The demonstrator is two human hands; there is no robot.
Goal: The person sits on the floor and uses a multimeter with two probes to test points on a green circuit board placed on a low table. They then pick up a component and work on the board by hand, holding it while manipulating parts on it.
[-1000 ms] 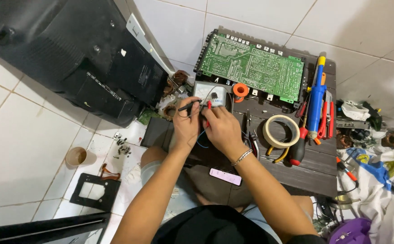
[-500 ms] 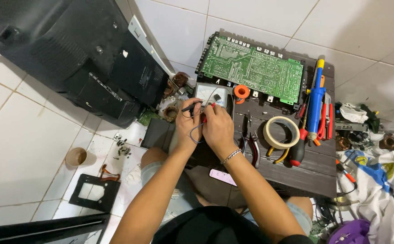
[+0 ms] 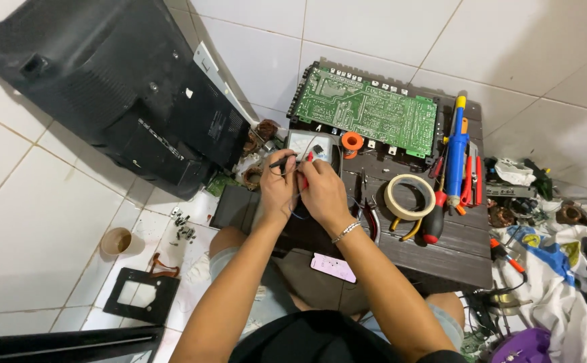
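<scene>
My left hand (image 3: 276, 188) pinches a black probe (image 3: 284, 162) whose tip points right. My right hand (image 3: 321, 188) holds a red probe (image 3: 305, 176) close beside it, the two tips nearly meeting. Both hover over a grey meter with a pale dial (image 3: 310, 144) that lies on the dark wooden table (image 3: 455, 252). Thin dark leads loop down from the probes between my wrists. A bracelet sits on my right wrist. What the probe tips touch is hidden by my fingers.
A green circuit board (image 3: 367, 111) lies behind the meter, with an orange spool (image 3: 352, 141) at its edge. A tape roll (image 3: 409, 196), pliers (image 3: 367, 212), screwdrivers and a blue tool (image 3: 456, 151) lie right. A black television shell (image 3: 112, 94) leans left. A cup (image 3: 116, 240) stands on the tiles.
Both hands stay together over the meter with the probes; they have shifted only slightly, and the view has tilted a little.
</scene>
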